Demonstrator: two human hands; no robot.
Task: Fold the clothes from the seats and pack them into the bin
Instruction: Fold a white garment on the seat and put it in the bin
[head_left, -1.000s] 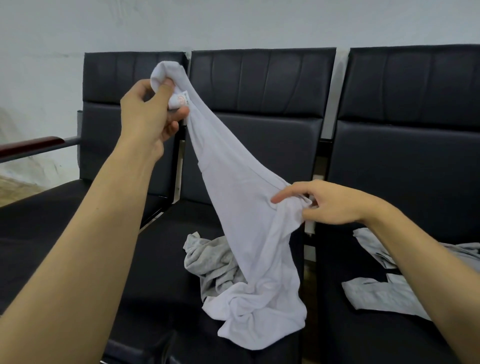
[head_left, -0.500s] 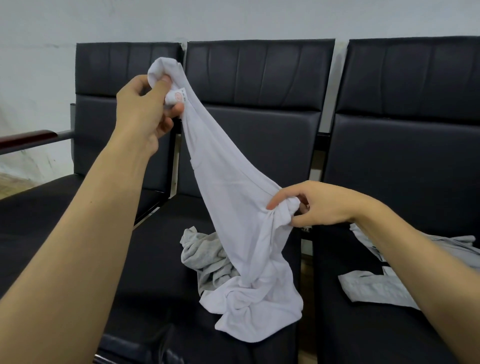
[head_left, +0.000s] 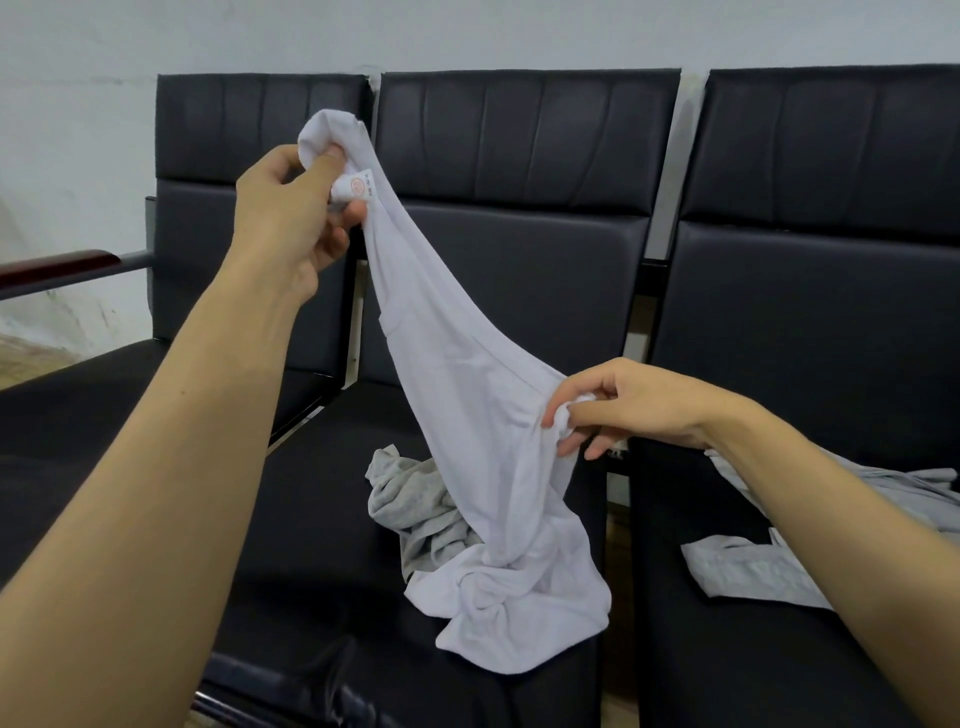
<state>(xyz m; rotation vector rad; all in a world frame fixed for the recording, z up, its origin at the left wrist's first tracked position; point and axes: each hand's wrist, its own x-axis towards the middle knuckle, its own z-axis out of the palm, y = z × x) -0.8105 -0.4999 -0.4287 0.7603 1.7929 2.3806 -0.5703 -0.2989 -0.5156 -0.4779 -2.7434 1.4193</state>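
While both hands' fingers pinch the unfolded white garment, grey clothes remain on seats; bin unseen.

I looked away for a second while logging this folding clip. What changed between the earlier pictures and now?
The right hand went from laying an outstretched finger on the white garment to pinching a bunch of its edge. The left hand keeps gripping the top by the label, and the hem remains piled on the middle seat beside the grey garment.
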